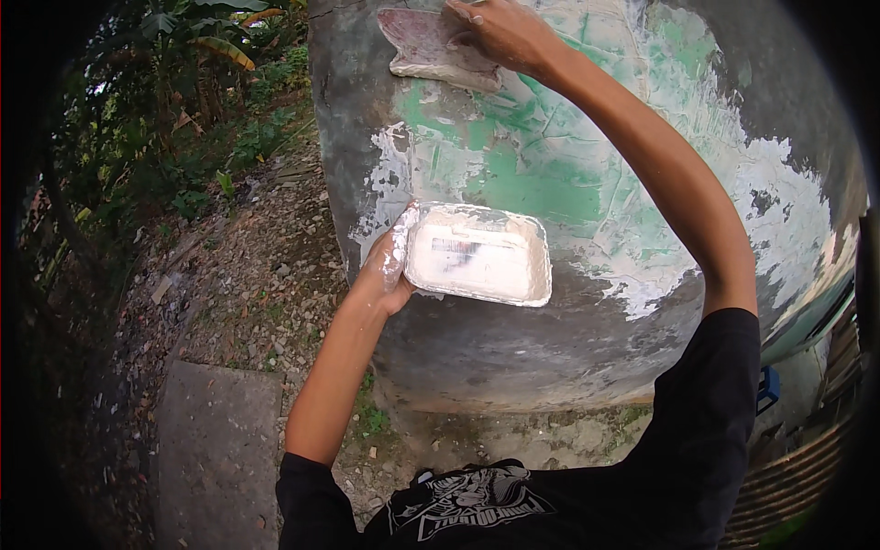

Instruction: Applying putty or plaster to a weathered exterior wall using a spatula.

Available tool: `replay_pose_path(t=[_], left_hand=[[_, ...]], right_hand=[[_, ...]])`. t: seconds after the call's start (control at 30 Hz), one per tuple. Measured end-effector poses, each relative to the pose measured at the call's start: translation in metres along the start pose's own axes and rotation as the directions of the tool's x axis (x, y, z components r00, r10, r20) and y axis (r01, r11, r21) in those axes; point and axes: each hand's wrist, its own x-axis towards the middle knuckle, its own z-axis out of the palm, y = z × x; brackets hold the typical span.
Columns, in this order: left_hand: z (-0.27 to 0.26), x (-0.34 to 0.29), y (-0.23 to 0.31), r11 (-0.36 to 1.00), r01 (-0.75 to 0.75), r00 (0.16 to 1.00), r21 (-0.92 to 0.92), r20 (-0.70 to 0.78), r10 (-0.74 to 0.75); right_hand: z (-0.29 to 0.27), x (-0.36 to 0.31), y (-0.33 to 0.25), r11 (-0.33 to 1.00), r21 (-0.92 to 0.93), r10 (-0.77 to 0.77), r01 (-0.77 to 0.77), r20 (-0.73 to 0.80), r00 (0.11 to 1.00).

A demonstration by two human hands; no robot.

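My left hand [390, 261] grips the left end of a shallow rectangular plastic tray [478, 296], tilted so its inside faces me. White putty [513, 261] coats the tray's inside and rim, and white smears mark my left fingers. Up high, my right hand [500, 29] is closed on a wide, flat putty spreader [423, 38], reddish and smeared white. A thick line of putty runs along the spreader's lower edge, which lies against or very close to the wall [550, 183]. The wall is dark grey with patches of green and uneven white putty.
Left of the wall's corner run stony ground [266, 266] and a concrete slab [220, 440], with leafy plants [238, 101] beyond. A blue object [768, 390] and corrugated sheets [793, 486] lie at the lower right.
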Motion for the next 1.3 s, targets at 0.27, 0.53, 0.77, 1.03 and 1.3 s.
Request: replay_pose_path(t=[0.27, 0.53, 0.77, 1.03, 1.3], left_hand=[[0.002, -0.002, -0.001, 1.0, -0.008, 1.0, -0.012, -0.005, 0.008], [0.009, -0.002, -0.003, 1.0, 0.026, 0.999, 0.009, -0.025, -0.026], [0.006, 0.002, -0.004, 1.0, 0.017, 1.0, -0.002, -0.005, -0.017], [0.012, 0.01, -0.003, 1.0, -0.002, 1.0, 0.008, -0.009, 0.002], [0.01, 0.012, -0.005, 1.0, 0.026, 0.999, -0.011, 0.021, -0.026]], right_hand=[[-0.036, 0.024, -0.003, 0.97, -0.24, -0.01, -0.024, -0.138, 0.99], [-0.042, 0.009, 0.002, 0.988, 0.051, -0.106, 0.143, -0.437, 0.893], [-0.016, -0.011, -0.013, 0.998, 0.017, -0.061, 0.06, 0.062, 0.996], [-0.014, -0.014, -0.001, 0.98, -0.158, -0.139, 0.123, -0.1, 0.985], [-0.058, 0.007, -0.002, 0.977, -0.197, -0.151, 0.086, -0.347, 0.926]])
